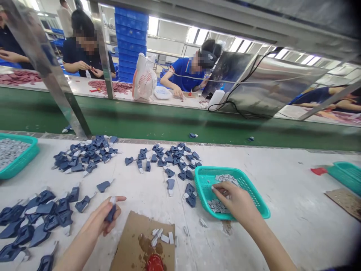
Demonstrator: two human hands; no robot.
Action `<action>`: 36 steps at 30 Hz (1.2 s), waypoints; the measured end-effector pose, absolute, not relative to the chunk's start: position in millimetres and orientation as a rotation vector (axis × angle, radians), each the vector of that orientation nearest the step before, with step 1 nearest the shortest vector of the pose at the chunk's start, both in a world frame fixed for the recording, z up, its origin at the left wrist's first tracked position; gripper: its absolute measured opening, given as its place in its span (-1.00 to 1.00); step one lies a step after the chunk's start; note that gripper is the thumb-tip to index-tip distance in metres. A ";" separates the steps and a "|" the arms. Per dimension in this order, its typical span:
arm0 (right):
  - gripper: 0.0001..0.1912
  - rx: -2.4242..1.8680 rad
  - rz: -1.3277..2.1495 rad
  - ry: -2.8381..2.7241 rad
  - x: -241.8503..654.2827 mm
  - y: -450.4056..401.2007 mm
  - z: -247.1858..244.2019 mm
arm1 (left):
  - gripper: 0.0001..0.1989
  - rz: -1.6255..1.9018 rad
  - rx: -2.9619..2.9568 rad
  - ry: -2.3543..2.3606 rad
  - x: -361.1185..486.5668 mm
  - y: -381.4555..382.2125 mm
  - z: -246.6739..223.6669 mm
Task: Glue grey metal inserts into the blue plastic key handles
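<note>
My left hand [105, 216] holds a dark blue part [111, 213] with a pale tip pointing up, left of a brown cardboard piece [128, 241]. Over the green basket [258, 188], my right hand [229, 195] has its thumb and forefinger pinched on a small pale piece [213, 187]. Small grey pieces [217, 206] lie in that basket in two heaps. Several pale strips [165, 238] and a red object [154, 262] rest on the cardboard, which has wet brown stains.
Piles of dark blue parts [50, 210] cover the table's left and middle. Another green basket [34, 148] stands far left, a third [345, 175] far right. Behind a green conveyor [158, 130], people work at another table; metal posts [60, 75] rise at left.
</note>
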State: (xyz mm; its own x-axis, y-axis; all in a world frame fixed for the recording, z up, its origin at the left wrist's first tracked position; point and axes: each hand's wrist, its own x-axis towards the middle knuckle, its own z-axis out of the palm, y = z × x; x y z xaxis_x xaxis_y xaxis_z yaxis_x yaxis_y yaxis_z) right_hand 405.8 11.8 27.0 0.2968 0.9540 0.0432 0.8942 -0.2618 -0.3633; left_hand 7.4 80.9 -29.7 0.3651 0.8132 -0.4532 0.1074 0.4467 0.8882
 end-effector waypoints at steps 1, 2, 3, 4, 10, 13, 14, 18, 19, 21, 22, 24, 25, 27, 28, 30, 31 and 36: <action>-0.73 -2.224 0.252 -1.667 396.0 7.4 30.8 | -0.44 0.576 0.946 1.090 10.3 79.2 -28.7; -0.72 -2.182 0.253 -1.671 383.5 2.3 34.5 | -0.43 0.593 0.887 1.081 12.4 76.2 -26.0; -0.73 -2.129 0.263 -1.683 368.5 -3.6 38.0 | -0.44 0.617 0.850 1.072 13.8 72.0 -22.0; -0.76 -2.044 0.310 -1.711 351.7 -9.8 40.9 | -0.48 0.639 0.820 1.058 14.7 66.8 -17.1; -0.84 -1.697 0.821 -1.994 256.8 -43.5 39.5 | -0.51 0.588 0.750 1.015 18.2 39.6 -0.5; -0.83 -1.707 0.877 -2.117 235.2 -51.4 35.7 | -0.49 0.581 0.754 1.013 19.9 33.2 -6.3; -0.82 -1.720 0.862 -2.152 231.4 -52.5 35.5 | -0.49 0.593 0.744 1.015 20.1 30.9 -8.5; -0.81 -1.737 0.771 -2.239 224.1 -52.1 38.5 | -0.54 0.654 0.695 1.013 18.6 19.4 -11.3; -0.81 -1.739 0.757 -2.250 222.9 -51.5 39.5 | -0.56 0.668 0.687 1.005 17.9 16.3 -10.7; -0.79 -1.752 0.742 -2.273 220.5 -50.3 41.0 | -0.60 0.684 0.676 0.978 16.6 10.4 -8.8; -0.79 -1.760 0.737 -2.285 219.2 -49.9 41.3 | -0.62 0.689 0.668 0.966 16.2 7.9 -7.9; -0.78 -1.775 0.728 -2.309 216.7 -49.5 41.3 | -0.63 0.701 0.644 0.951 15.8 4.0 -6.3; -0.78 -1.783 0.727 -2.319 215.6 -49.4 41.0 | -0.64 0.711 0.630 0.949 15.9 2.6 -5.8; -0.78 -1.806 0.733 -2.324 213.5 -49.7 40.1 | -0.62 0.730 0.608 0.957 16.3 0.9 -5.2; -0.78 -1.822 0.740 -2.321 212.6 -49.9 39.7 | -0.61 0.732 0.607 0.962 16.6 0.4 -5.1; -0.77 -1.851 0.763 -2.304 211.9 -50.1 39.6 | -0.57 0.730 0.610 0.973 17.0 0.1 -5.1; -0.76 -1.859 0.782 -2.283 212.2 -49.9 39.9 | -0.55 0.729 0.605 0.978 17.2 0.2 -5.1; -0.83 -1.792 1.039 -1.926 222.0 -45.1 48.3 | -0.64 0.747 0.512 0.975 19.0 1.0 -5.9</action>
State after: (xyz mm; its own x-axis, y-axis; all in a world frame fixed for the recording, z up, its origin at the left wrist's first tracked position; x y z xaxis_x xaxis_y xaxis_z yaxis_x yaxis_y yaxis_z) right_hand 222.0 -45.1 48.3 -0.1683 0.9549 -0.2444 0.7284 -0.0466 -0.6835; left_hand 19.0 1.0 -5.9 0.3504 0.7602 -0.5472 -0.3300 0.6469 0.6875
